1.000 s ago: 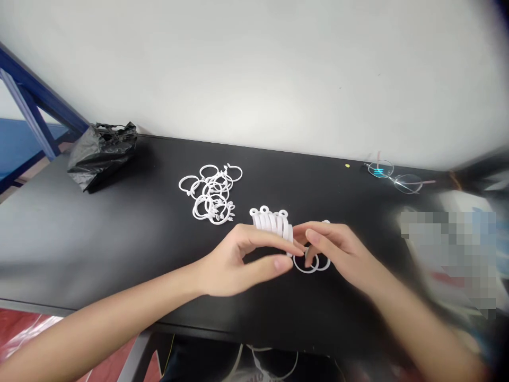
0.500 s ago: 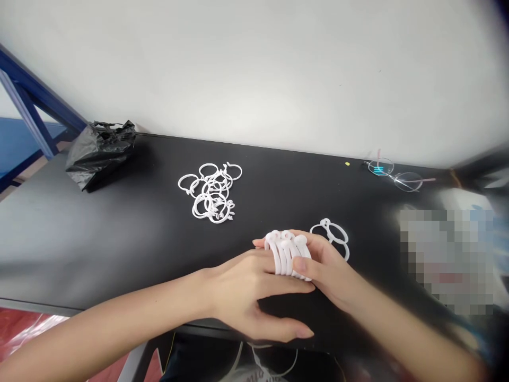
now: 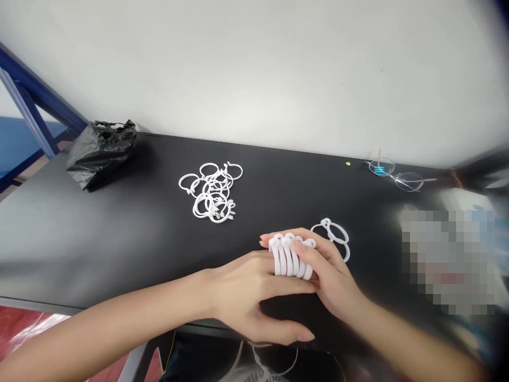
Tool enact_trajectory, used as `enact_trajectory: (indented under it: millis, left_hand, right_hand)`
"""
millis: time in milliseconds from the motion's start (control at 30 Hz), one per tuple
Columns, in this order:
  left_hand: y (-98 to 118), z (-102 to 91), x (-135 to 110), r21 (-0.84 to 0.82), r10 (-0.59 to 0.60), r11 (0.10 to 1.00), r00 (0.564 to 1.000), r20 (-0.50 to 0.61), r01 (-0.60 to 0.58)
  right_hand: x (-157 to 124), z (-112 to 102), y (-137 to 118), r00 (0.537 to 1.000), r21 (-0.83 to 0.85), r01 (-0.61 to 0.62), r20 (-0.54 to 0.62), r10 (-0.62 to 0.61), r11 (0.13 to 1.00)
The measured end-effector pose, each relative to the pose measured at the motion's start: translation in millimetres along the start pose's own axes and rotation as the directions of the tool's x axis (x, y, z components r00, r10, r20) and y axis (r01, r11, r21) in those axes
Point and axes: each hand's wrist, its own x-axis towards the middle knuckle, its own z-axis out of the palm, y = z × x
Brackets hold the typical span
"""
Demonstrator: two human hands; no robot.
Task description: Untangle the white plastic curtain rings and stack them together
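Observation:
Several white plastic rings [image 3: 287,260] with small loops on top sit side by side around the stretched fingers of my left hand [image 3: 248,289]. That hand is palm down above the black table, its thumb and index finger apart. From the right, my right hand [image 3: 330,270] closes over the rings, its thumb on top and its fingers behind them. Part of the ring row and some left fingertips are hidden by it. A few loose white rings [image 3: 340,232] lie just behind my right hand. Farther back, to the left, rests a tangled pile of similar white rings [image 3: 214,193].
A crumpled black plastic bag [image 3: 101,154] stands at the table's back left. Eyeglasses [image 3: 397,175] lie near the wall at right, with a small yellow bit [image 3: 348,164] beside them. A blurred white package [image 3: 449,260] is at the right edge. Blue metal framing [image 3: 40,95] rises at left.
My right thumb has shifted up and over the ring tops. The rings on my left fingers have moved slightly right and turned a little. The pile and loose rings stay put.

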Motion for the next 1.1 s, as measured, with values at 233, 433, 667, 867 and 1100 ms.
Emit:
enact_trajectory:
  millis: [233,433,667,867,1100]
  left_hand:
    - [1,0.4,1,-0.104,-0.048,0.994,0.999,-0.021,0.046]
    - [1,2.6,-1,-0.087,-0.047,0.995,0.997,0.066,0.053]
    - [4,-1.9,0,-0.151,-0.135,0.977,0.985,0.110,0.151]
    - [8,-1.1,3,-0.308,-0.177,0.933,0.983,0.055,0.185]
    - [12,-23.2,12,-0.703,-0.321,0.645,0.941,0.105,0.299]
  right_hand:
    - [4,-1,-3,0.995,-0.064,0.002,0.104,0.005,0.998]
    - [7,-2,-1,0.992,-0.068,-0.050,0.111,0.057,0.996]
    - [3,-1,-3,0.997,-0.125,-0.012,0.071,0.022,0.992]
    - [3,1,-2,0.996,-0.116,-0.053,0.070,0.062,0.992]
    - [13,-27,-13,0.918,0.055,-0.172,0.371,0.140,0.983]
